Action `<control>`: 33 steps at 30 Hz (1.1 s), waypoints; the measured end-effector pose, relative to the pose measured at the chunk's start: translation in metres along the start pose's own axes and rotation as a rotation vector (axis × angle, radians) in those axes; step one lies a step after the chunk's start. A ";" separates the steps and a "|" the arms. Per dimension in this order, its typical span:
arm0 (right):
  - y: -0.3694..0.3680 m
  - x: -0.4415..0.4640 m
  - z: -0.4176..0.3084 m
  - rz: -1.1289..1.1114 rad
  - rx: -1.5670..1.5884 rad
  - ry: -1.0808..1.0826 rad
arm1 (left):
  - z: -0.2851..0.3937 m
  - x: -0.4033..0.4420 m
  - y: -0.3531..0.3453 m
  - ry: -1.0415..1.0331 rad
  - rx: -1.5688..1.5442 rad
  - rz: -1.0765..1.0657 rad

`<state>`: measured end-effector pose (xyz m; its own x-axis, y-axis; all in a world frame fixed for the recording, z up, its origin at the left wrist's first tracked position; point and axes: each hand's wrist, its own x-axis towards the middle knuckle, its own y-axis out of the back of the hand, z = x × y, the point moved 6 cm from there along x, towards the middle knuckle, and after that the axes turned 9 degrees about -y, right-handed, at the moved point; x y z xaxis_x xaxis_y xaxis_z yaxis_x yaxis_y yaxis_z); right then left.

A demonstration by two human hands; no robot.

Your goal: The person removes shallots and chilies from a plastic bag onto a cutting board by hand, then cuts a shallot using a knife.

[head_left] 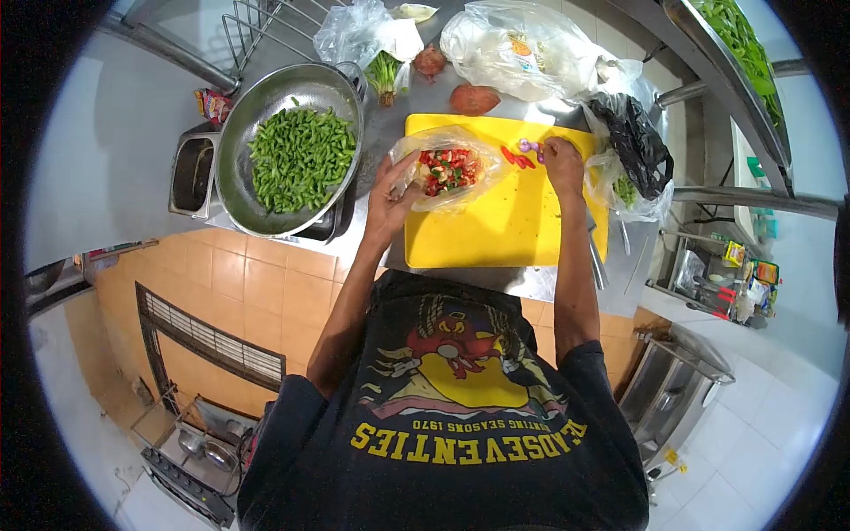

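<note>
A: Where's the work sitting, from your end?

B: I have the clear, crumpled plastic bag (452, 139) of chopped red, green and pale pieces (450, 171) on the upper left of the yellow rectangular cutting board (496, 241). Near the board's top right lie small purple shallot-like pieces (529, 146), just beside bright red chilli-like pieces (521, 158).

A: And the fingers?

B: On the left hand (390, 199) I see them spread well apart, cupping the bag's left side. On the right hand (563, 164) they're bunched at the purple pieces; I can't tell whether one is pinched between them.

A: Which step do you make it?

B: I'd judge it the gathering of loose pieces, with the bag steadied alongside. The next move calls for a light pinch on something small.

A: What lies farther out, and what can't you read?

B: Left of the board, on the grey metal desk (381, 129), stands a round metal pan (266, 99) of cut green pods (301, 159); right of it, a crumpled black plastic bag (645, 146). A long metal object (597, 265) by the right forearm is partly covered, so I can't name it. The heap of green vegetables (733, 35) at upper right is cut off
</note>
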<state>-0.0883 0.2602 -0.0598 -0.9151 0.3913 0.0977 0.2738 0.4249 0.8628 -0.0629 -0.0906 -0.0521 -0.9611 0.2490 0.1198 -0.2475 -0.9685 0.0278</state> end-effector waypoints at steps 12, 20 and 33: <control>-0.034 -0.061 -0.124 -0.163 0.128 0.183 | -0.017 0.019 -0.017 -0.071 0.206 -0.022; -0.032 -0.050 -0.125 -0.466 0.646 -0.013 | -0.014 0.024 -0.009 -0.178 0.057 0.103; -0.061 -0.036 -0.102 -0.429 0.633 -0.175 | 0.001 0.021 -0.012 -0.170 0.460 0.033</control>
<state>-0.1021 0.1371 -0.0654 -0.9334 0.1885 -0.3052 0.0718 0.9318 0.3558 -0.0797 -0.0739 -0.0493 -0.9241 0.2517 0.2875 -0.1007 -0.8863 0.4520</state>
